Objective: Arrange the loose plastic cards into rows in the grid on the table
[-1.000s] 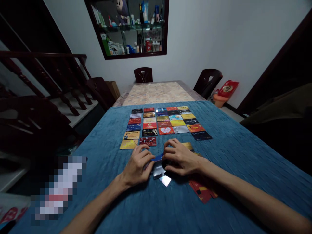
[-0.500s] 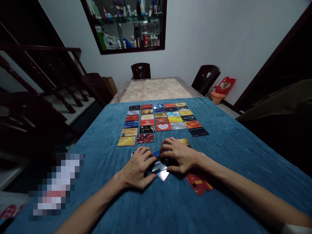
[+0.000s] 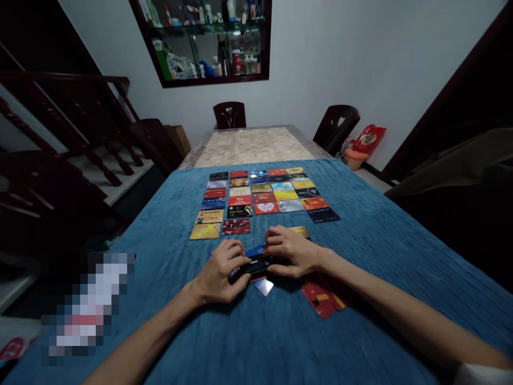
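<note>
A black card [image 3: 258, 265] is held by its two ends between my hands, low over a loose pile. My left hand [image 3: 225, 271] has its thumb and fingers closed on the card's left end. At the other end, the fingers of my right hand [image 3: 292, 252] grip it, partly hiding it. Behind the black card a blue card [image 3: 255, 249] shows, and a pale shiny card [image 3: 264, 287] pokes out in front. Several red cards [image 3: 320, 298] lie fanned under my right wrist. A gold card [image 3: 299, 231] peeks out beyond my right hand.
Beyond my hands, several cards lie in columns, with a dark red card [image 3: 236, 226] and a yellow card [image 3: 205, 231] nearest. A blue cloth [image 3: 168, 321] covers this end of the table. A blurred-out object [image 3: 90, 305] lies at the left edge. Chairs [image 3: 335, 127] stand around.
The black card has tilted: its glossy face showed before, and now a narrower dark strip is seen. My hands have shifted only slightly. The whole view has moved a little.
</note>
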`<state>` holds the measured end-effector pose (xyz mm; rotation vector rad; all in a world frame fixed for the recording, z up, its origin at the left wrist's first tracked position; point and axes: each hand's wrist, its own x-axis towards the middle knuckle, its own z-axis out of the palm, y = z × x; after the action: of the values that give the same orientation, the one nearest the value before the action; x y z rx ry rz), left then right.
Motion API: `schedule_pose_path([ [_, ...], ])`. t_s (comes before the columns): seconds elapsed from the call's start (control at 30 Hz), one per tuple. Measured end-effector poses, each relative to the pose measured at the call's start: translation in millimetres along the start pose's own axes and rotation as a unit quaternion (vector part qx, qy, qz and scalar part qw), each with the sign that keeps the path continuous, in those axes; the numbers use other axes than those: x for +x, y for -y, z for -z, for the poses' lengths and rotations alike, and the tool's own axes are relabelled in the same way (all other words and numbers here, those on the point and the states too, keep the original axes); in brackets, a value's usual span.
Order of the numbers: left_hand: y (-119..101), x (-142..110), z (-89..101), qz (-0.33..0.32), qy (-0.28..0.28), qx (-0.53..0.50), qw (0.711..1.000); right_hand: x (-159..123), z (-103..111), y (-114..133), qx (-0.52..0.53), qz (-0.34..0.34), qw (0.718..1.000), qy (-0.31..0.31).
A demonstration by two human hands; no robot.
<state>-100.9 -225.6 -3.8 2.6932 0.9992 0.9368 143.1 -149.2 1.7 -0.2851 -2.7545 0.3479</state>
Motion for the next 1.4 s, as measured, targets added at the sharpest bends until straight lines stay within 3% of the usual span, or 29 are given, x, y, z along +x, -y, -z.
schedule_pose_path([
  [0.23,9,0,-3.9,-0.014,-0.055,-0.013,0.998,0,-3,-8,0.032,0.013,0.997,-0.075],
  [0.53,17,-1,-8.7,0.037,-0.075,-0.008,0.996,-3,-16,-17,-0.015,-0.02,0.992,-0.128],
  [0.87,26,-3,-12.8,0.054,-0.084,-0.002,0.995,-4,-26,-21,-0.029,-0.069,0.989,-0.128],
  [1.4,28,-2,-13.1,0.091,-0.085,-0.003,0.992,-3,-24,-20,0.002,-0.155,0.983,-0.1],
])
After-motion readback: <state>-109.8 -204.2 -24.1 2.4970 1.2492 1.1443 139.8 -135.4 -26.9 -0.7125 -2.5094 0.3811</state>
